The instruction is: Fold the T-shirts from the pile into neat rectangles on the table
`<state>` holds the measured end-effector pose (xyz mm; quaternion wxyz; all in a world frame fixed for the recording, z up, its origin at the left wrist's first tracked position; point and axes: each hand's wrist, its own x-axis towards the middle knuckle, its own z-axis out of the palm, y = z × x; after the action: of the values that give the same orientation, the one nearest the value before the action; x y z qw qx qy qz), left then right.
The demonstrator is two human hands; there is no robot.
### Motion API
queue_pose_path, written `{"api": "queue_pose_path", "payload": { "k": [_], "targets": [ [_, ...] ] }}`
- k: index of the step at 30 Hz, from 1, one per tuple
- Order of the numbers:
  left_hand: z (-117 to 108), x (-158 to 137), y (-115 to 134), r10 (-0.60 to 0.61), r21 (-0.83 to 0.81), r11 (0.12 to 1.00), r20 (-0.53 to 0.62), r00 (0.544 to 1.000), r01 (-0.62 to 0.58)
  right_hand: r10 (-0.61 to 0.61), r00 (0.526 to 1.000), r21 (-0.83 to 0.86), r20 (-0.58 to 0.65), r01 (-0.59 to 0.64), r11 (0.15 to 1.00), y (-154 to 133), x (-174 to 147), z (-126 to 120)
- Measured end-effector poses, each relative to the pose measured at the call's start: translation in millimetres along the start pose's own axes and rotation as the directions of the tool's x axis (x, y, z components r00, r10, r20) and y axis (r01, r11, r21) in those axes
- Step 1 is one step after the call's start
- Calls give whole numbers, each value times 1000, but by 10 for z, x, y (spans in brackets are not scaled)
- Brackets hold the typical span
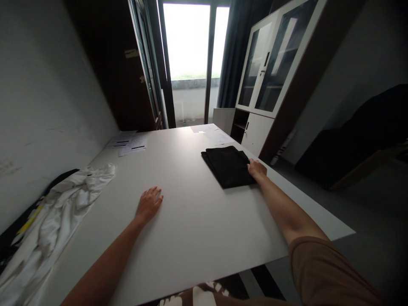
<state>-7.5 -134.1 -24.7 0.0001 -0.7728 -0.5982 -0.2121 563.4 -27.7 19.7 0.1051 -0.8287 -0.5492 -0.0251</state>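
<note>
A folded black cloth [228, 165], perhaps a garment, lies flat on the right half of the white table [178, 229]. My right hand [256, 169] is closed on its right edge, with the fingertips partly hidden by the cloth and the hand itself. On the bare tabletop to the left rests my left hand [150, 201], palm down and holding nothing. Its fingers are slightly bent and apart, well away from the cloth.
Crumpled white satiny fabric [63, 204] lies along the left edge by the wall. Printed papers [134, 143] sit at the far left, more sheets [213, 135] at the far right. A glass-door cabinet [270, 63] stands beyond, right of the window [188, 42].
</note>
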Motion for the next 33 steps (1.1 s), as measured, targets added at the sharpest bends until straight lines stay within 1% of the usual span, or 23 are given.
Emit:
{"api": "queue_pose_path", "payload": {
  "k": [2,3,4,6,7,8,9,10,11,14,16,19,21,23,24,26,28,30,31,33],
  "targets": [
    [-9,2,7,0,9,1000,8,1000,0,-57,995,-23,-78,55,998,-90,-92,8],
    [-10,3,7,-2,14,1000,11,1000,2,-107,989,-23,-101,105,994,-140,-141,20],
    [-9,5,3,-3,18,1000,11,1000,2,-174,980,-15,-98,173,985,-188,-189,41],
    [2,7,-11,-2,21,1000,7,1000,2,-327,945,22,-7,327,945,-259,-267,103],
    [11,6,-20,0,21,1000,4,1000,0,-383,922,43,63,381,924,-274,-291,140],
    [20,5,-30,2,20,1000,3,1000,-2,-411,902,59,134,407,912,-274,-303,177],
    [29,3,-39,4,19,1000,3,1000,-4,-410,892,68,191,405,912,-258,-302,210],
    [38,1,-48,6,19,1000,4,1000,-6,-387,894,69,226,382,922,-228,-290,237],
    [44,-2,-54,7,19,1000,4,1000,-7,-353,905,62,236,349,935,-189,-271,257],
    [55,-5,-70,20,22,1000,2,1000,-20,-247,952,31,182,245,969,-55,-205,269],
    [59,2,-83,31,23,999,2,1000,-31,-185,972,15,147,184,983,11,-185,251],
    [65,14,-96,27,15,1000,1,1000,-27,-134,983,-1,126,136,991,48,-207,222],
    [66,3,-82,12,-4,1000,-5,1000,-12,-133,986,-17,101,135,991,42,-242,233],
    [59,-25,-39,-2,-38,999,-10,1000,2,-170,984,-35,61,172,984,21,-267,293],
    [52,-37,-12,-7,-56,998,-9,1000,6,-217,975,-44,42,219,975,2,-268,342],
    [26,-32,27,-21,-84,996,3,1000,21,-344,939,-49,27,345,937,-58,-248,469],
    [-35,17,-10,-30,-79,996,34,999,32,-446,894,-40,53,448,893,-147,-223,593],
    [-159,85,-167,-59,-41,997,42,997,61,-486,873,-53,49,488,871,-238,-227,665],
    [-247,111,-294,-89,-19,996,21,996,89,-495,868,-63,43,497,866,-275,-242,675],
    [-465,118,-633,-180,19,983,-93,979,183,-510,860,-79,25,511,856,-330,-293,648]
  ]
}}
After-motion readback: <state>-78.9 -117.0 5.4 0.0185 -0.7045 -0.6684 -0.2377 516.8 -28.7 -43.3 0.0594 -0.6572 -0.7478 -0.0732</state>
